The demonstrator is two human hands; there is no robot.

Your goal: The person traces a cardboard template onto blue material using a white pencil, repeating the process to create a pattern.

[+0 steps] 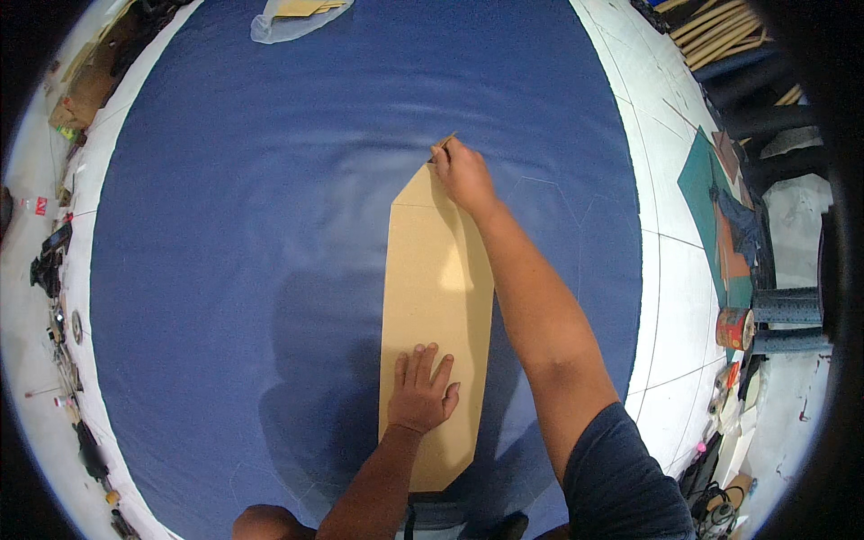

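Observation:
A long tan card template (436, 279) with angled corners lies on a large dark blue sheet of material (207, 252). My left hand (423, 394) rests flat on its nearer half, fingers spread. At the template's far tip, my right hand (464, 173) is closed around a thin, brownish, stick-like marking tool (447, 139); most of it is hidden in the fingers, so its exact kind is unclear. Faint pale outlines are visible on the blue sheet to the right of the template, partly behind my right forearm.
A clear plastic bag (301, 18) with tan pieces lies at the sheet's far edge. White tabletop (670, 297) shows along both sides. Tools and small items line the left rim. Green and brown scraps (706, 207), a round tin (735, 328) and rolled materials (787, 310) sit at right.

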